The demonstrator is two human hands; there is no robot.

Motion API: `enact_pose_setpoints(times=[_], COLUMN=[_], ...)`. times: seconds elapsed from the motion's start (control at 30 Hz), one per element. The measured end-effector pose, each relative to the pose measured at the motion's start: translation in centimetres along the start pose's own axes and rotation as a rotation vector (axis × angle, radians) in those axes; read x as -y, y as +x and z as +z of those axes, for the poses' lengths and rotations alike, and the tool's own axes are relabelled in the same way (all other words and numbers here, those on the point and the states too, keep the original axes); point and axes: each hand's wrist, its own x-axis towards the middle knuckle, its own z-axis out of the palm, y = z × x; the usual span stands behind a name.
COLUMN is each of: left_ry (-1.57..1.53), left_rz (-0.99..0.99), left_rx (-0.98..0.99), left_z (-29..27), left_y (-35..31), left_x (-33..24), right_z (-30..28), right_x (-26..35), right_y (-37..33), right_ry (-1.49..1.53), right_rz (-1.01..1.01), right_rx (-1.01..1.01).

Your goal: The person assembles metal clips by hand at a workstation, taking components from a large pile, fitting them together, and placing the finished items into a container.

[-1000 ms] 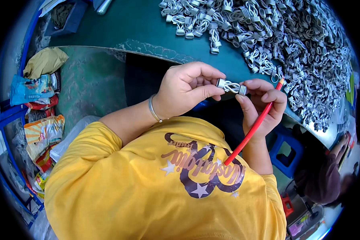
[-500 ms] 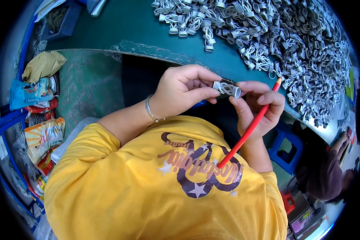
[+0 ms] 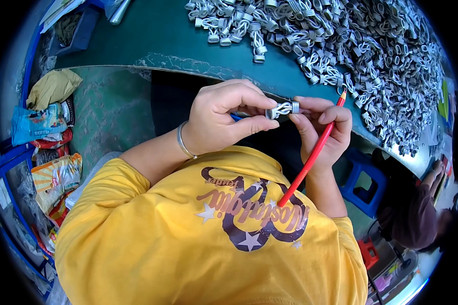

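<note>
Between my two hands, just off the near edge of the table, is a small silver piece (image 3: 283,109) with ribbed, ring-like ends and twisted strands between them. My left hand (image 3: 226,112) pinches one end between thumb and index finger. At the other end, the thumb and fingertips of my right hand (image 3: 328,129) grip it. A red pencil (image 3: 310,161) is also tucked among my right fingers, its bare wood tip pointing up toward the table and its blunt end down by my yellow shirt.
Many similar silver pieces (image 3: 387,71) are heaped across the right of the green table (image 3: 152,38). A grey-blue bin (image 3: 79,33) sits at the far left. Bagged packages (image 3: 38,124) fill a blue rack on the left. A blue stool (image 3: 364,185) and another person's sleeve (image 3: 414,218) are at right.
The silver piece has been turned, so the open ring end that faced my right hand now lies by my left fingers. Both hands have shifted slightly left, and the pencil moved with the right one.
</note>
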Motion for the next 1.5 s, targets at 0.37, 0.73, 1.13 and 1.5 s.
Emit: enact_pose_setpoints(times=[0.37, 0.73, 1.13, 1.5], left_ry=[0.182, 0.391, 0.271, -0.08], left_rz=[0.141, -0.312, -0.194, -0.289], left_rx=[0.049, 0.104, 0.226, 0.002], left_z=[-0.3, -0.8, 0.3, 1.7], left_y=[0.7, -2.6, -0.3, 1.2], left_x=[-0.4, 3.0, 0.3, -0.1], right_z=[-0.1, -3.0, -2.5, -0.8], right_x=[0.5, 0.0, -0.1, 3.1], right_y=[0.3, 3.6, 4.1, 1.8], right_ry=[0.034, -0.683, -0.612, 0.141], right_rz=[0.019, -0.222, -0.234, 0.385], right_rx=[0.017, -0.048, -0.076, -0.124])
